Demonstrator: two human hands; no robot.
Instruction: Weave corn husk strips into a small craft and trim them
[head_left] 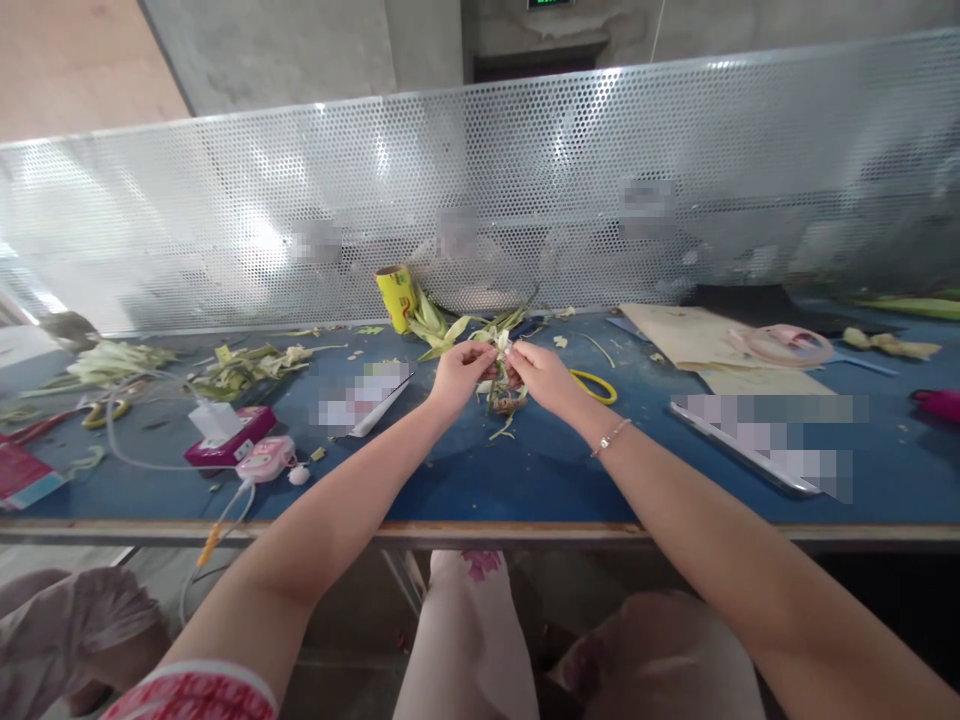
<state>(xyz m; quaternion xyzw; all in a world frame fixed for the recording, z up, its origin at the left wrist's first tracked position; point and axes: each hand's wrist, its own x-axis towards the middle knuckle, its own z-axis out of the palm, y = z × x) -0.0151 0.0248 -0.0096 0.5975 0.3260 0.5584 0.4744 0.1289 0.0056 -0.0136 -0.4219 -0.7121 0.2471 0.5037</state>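
Both hands met over the middle of the blue table (465, 490), with the pale green husk strips (501, 342) between them. The left hand (468, 368) had its thumb and fingers pinched together on the strips, and the right hand (540, 374) gripped them from the other side, its fingertips close to those of the left. Loose ends stuck out above and below the fingers, and a small brown piece (507, 404), too unclear to name, showed just below them. A thin bracelet (611, 437) circled the right wrist. Beyond the hands, a yellow tube (396, 298) stood slightly tilted, with green husks (429, 322) beside it. Near the right hand lay a yellow scissor handle (598, 387). A phone (369, 398) lay to the left of the hands, and another phone (742, 440) lay well to the right. Farther left were a heap of husk scraps (246, 372), a purple box (238, 440) with a white plug (215, 422) on it, and a pink case (266, 458) near a white cable (154, 464). On the right, a pink roll of tape (823, 350) rested on tan sheets (671, 335). A metal screen full of small holes (510, 150) ran along the far side of the table.
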